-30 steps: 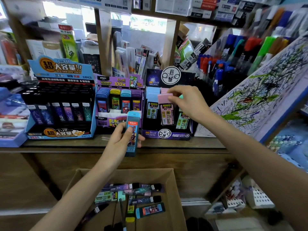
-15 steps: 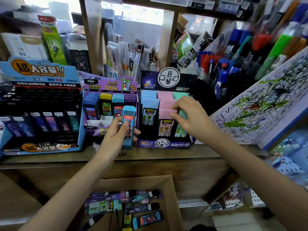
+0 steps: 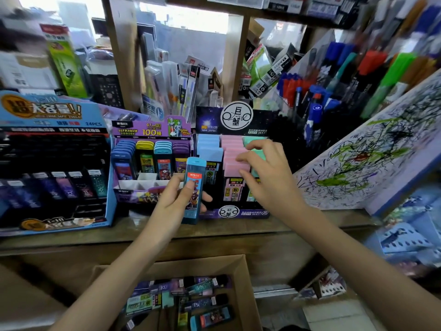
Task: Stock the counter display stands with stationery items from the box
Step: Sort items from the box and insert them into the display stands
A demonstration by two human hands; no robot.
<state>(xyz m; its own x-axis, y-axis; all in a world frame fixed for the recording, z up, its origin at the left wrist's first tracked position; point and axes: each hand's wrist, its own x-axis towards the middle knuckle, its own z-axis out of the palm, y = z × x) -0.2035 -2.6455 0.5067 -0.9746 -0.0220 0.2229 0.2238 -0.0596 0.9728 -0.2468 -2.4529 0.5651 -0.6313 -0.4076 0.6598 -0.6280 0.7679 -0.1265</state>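
Note:
My left hand (image 3: 175, 201) grips a teal lead-refill case (image 3: 194, 187) upright, in front of the gap between the purple Ultraman stand (image 3: 152, 131) and the dark constellation stand (image 3: 236, 118). My right hand (image 3: 267, 177) rests with spread fingers on the tops of the pink cases (image 3: 232, 152) and green cases in that dark stand. Light blue cases (image 3: 207, 149) fill its left column. Below the counter stands the cardboard box (image 3: 243, 275), with several refill cases (image 3: 191, 297) lying loose in it.
A big blue stand (image 3: 47, 111) of dark cases takes the counter's left. Pen racks (image 3: 334, 80) and a scribbled test pad (image 3: 370, 163) crowd the right. The wooden counter edge (image 3: 238, 232) runs between stands and box. Blue perforated baskets (image 3: 405, 235) sit lower right.
My right hand lowered a pink case into the dark stand's pink column and now rests on the tops. My left hand stayed in front of the stands with the teal case.

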